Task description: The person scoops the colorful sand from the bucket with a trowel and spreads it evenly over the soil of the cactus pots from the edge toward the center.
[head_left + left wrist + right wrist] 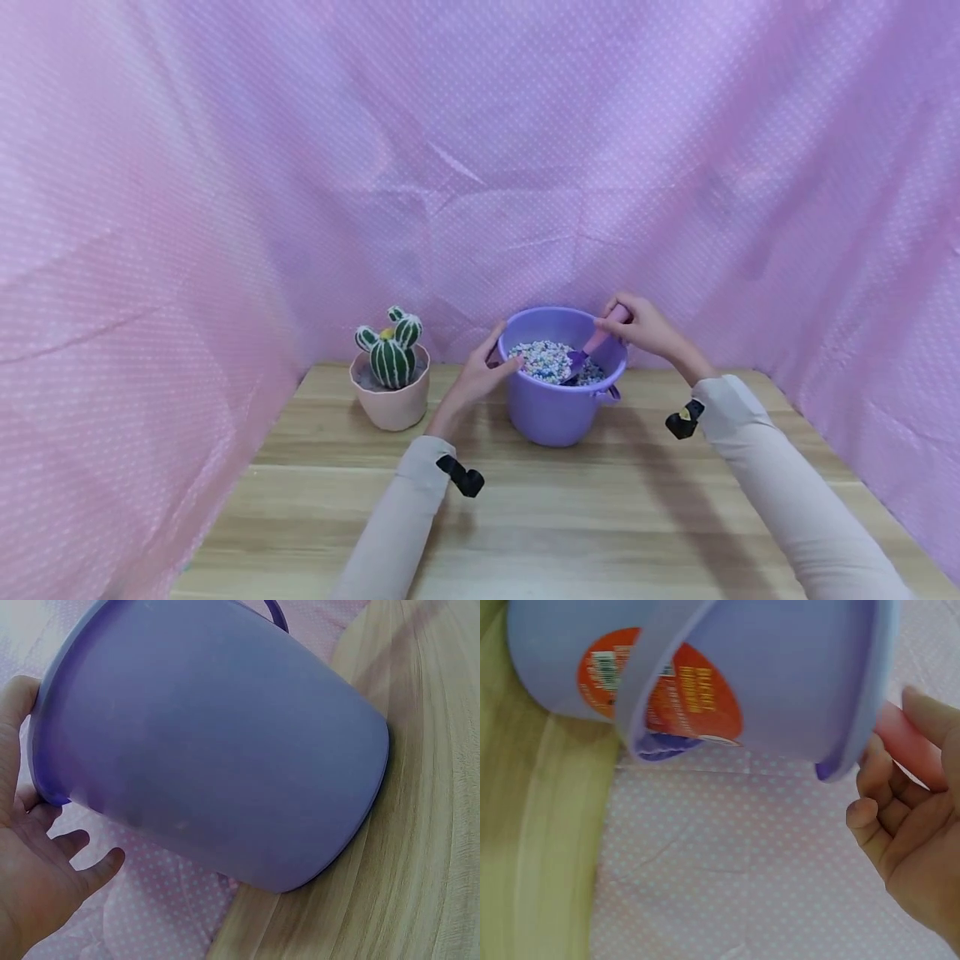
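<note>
A purple plastic bucket (553, 417) stands upright on the wooden table, holding many small pale and coloured pellets (543, 360). My left hand (480, 375) grips its rim from the left, the thumb over the edge; in the left wrist view that hand (37, 877) has its other fingers outside, below the lip. At the bucket's right rim, my right hand (647, 327) holds a small shovel by its pink handle (600, 335). The shovel's purple blade (576, 363) dips into the pellets, its tip hidden among them. Fingers curl round the pink handle in the right wrist view.
Left of the bucket sits a cactus (392, 360) in a pale pink pot (393, 408). Pink dotted cloth (480, 167) hangs behind and at both sides of the wooden table (570, 533). The bucket's handle (649, 682) hangs against its labelled side.
</note>
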`<state>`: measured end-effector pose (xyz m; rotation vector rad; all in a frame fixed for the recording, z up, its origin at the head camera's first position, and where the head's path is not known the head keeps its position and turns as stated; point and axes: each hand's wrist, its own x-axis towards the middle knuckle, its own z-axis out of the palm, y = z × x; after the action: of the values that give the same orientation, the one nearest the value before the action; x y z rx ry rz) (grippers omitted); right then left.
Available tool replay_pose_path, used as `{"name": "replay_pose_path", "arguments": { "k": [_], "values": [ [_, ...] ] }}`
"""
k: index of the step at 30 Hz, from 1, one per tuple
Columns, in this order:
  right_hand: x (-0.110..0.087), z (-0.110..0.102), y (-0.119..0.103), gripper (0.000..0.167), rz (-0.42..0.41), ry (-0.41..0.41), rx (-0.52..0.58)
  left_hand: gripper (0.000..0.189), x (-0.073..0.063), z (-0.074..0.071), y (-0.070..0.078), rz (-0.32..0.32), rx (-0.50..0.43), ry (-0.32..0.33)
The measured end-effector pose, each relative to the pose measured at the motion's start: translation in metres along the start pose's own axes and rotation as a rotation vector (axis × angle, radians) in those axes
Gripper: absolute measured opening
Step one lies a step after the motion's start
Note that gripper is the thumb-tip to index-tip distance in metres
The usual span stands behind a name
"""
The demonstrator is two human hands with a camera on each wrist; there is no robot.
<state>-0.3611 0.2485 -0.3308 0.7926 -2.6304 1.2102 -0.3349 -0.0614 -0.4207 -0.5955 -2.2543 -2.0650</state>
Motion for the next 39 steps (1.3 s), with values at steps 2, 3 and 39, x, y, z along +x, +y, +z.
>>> {"name": "replay_pose_path", "arguments": {
  "k": [2,3,39],
  "values": [
    [-0.001,-0.004,0.000,0.014,0.005,-0.023,-0.014,0.082,0.000,0.001,-0.002,0.005,-0.002,-0.008],
    [-0.002,-0.005,-0.001,0.015,0.015,-0.039,-0.018,0.082,0.000,0.002,-0.002,0.006,-0.004,-0.011],
    [0.004,-0.023,0.008,0.011,-0.079,-0.070,0.135,0.080,-0.001,0.005,-0.007,0.036,-0.061,0.005]
  ]
}}
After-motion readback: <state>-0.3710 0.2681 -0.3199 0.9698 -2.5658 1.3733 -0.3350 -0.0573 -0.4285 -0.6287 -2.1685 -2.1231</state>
